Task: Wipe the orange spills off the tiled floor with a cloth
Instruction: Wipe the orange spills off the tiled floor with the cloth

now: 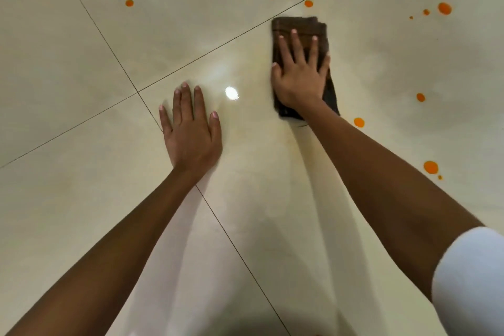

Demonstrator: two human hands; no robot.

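**Head view: cloth under right palm, spills mostly to the right**

Cloth [300,33]: dark brown, folded into a rough rectangle. Long axis runs near-to-far, near end leaning slightly right. Lies flat on the tiled floor [81,49], just right of where the grout lines cross, far edge touching the diagonal grout line.

Right hand [300,76]: palm down on the cloth, fingers spread and straight, pointing away from the person. No pinch, just pressing it flat to the floor. Forearm extends straight from lower right; white sleeve [469,281] at the upper arm.

Left hand [191,131]: flat on bare tile, fingers extended and close together, holding nothing. Sits left of the cloth, well apart, across the near grout line.

Orange spills [444,8]: scattered drops. A cluster at far right, one drop just past the cloth's far edge, one just right of its near end, a few along the right edge, two at upper left.

Hard to make out: middle of the cloth is hidden under the hand, near end under the wrist. Bright light glare on the tile between the hands. Both arms are cut off by the frame.
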